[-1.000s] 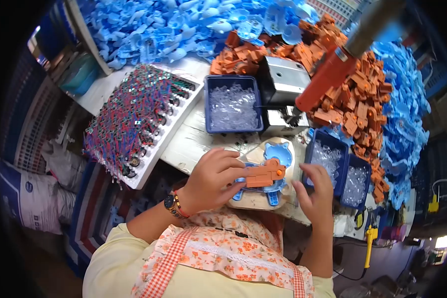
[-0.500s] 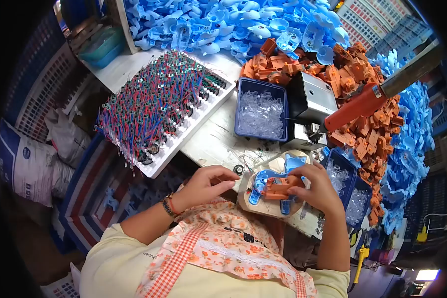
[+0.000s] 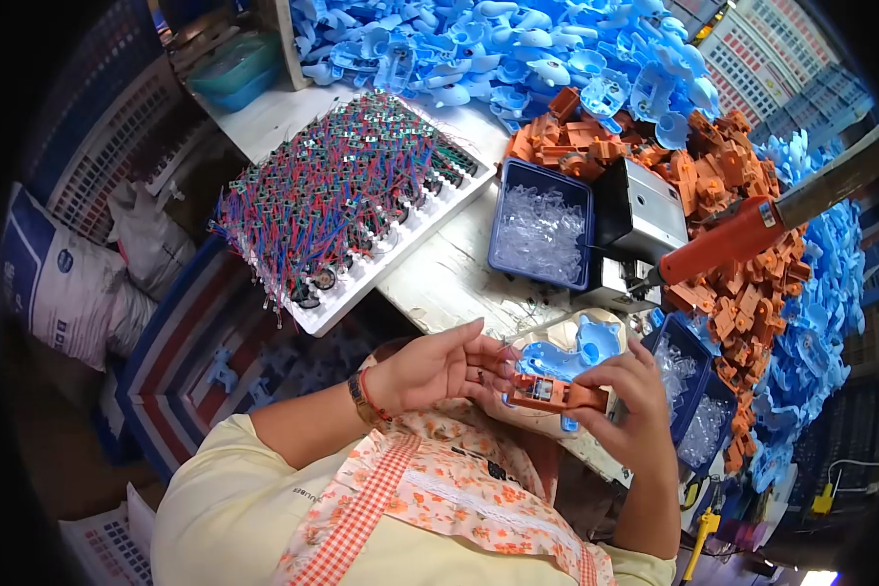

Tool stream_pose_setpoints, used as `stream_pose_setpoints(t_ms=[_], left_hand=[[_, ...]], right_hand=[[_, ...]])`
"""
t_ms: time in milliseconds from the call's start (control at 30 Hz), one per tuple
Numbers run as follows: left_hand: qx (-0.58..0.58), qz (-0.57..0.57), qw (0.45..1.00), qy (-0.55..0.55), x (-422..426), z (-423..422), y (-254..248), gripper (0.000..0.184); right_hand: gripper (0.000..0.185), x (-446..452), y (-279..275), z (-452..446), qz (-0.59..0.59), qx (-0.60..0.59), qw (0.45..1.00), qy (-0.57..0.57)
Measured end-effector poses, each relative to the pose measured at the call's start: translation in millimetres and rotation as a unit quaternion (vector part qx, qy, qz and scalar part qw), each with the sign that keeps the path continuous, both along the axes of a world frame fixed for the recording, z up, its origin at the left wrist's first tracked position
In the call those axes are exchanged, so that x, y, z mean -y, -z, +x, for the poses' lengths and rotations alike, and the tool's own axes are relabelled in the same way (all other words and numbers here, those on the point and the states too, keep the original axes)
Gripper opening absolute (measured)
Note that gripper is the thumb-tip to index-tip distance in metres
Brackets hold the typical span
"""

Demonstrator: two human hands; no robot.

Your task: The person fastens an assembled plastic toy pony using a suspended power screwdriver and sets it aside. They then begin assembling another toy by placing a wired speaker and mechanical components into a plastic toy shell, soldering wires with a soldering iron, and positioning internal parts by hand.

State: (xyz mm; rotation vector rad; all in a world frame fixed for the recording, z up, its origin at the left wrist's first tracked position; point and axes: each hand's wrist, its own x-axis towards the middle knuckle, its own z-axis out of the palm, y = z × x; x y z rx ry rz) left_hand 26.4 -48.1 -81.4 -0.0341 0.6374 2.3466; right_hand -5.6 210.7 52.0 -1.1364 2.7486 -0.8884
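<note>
My right hand (image 3: 627, 402) is closed on an orange plastic housing (image 3: 539, 393), lifted above the work rest, with small metallic parts showing in its open side. My left hand (image 3: 438, 369), palm turned up and fingers curled, is at the housing's left end. A small dark item shows among its fingers, too small to name, and fine wires seem to run near the fingertips. Behind the housing, a blue plastic toy shell (image 3: 549, 359) lies hollow side up on a pale, rounded work rest (image 3: 610, 320). The housing and my hands partly hide the shell.
A white foam tray (image 3: 400, 252) of wired circuit boards stands left. Beyond lie a blue bin (image 3: 498, 256) of clear plastic parts, a metal box (image 3: 645, 200), orange housings (image 3: 732, 283) and blue shells (image 3: 488, 44). A red electric screwdriver (image 3: 718, 242) hangs at right.
The orange housing has been lifted off the blue shell toward me by my right hand. My left hand has moved right to meet it. The round black part on the table is no longer visible.
</note>
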Motion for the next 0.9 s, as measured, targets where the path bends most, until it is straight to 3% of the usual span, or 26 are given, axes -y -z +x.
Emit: stream_pose_setpoints(t_ms=[67, 167, 267, 367, 500, 633, 733, 900], left_hand=[[0.035, 0.034, 0.999, -0.024, -0.2, -2.5, -6.5, 0.053], [-0.007, 0.048, 0.998, -0.032, 0.9, -8.3, 0.6, 0.047], [-0.044, -0.031, 0.998, -0.037, -3.0, -11.3, -22.7, 0.04], [-0.149, -0.249, 0.957, -0.009, -7.8, -15.6, -39.1, 0.042], [-0.25, -0.256, 0.934, -0.007, -16.9, -19.5, -32.3, 0.047], [-0.365, -0.389, 0.846, -0.026, -19.5, -21.2, -56.1, 0.053], [-0.359, -0.337, 0.87, -0.029, -19.6, -23.6, -54.9, 0.056], [-0.297, -0.345, 0.89, 0.018, -17.8, -25.5, -54.2, 0.059]], right_hand=[[0.03, 1.8, 2.9, 8.0, 0.017, -0.056, 0.998, 0.006], [0.031, -0.3, 8.2, 20.0, 0.033, -0.098, 0.995, 0.003], [0.033, -6.8, 22.4, 28.9, 0.03, -0.107, 0.994, 0.011], [0.034, -17.1, 40.5, 35.9, 0.026, -0.088, 0.995, 0.031], [0.035, -25.2, 55.9, 42.3, 0.005, -0.045, 0.997, 0.067], [0.035, -26.5, 58.6, 40.4, -0.013, -0.056, 0.997, 0.058], [0.036, -28.4, 61.4, 37.1, -0.029, -0.063, 0.997, 0.046], [0.037, -29.2, 68.1, 32.3, -0.051, -0.061, 0.997, 0.026]])
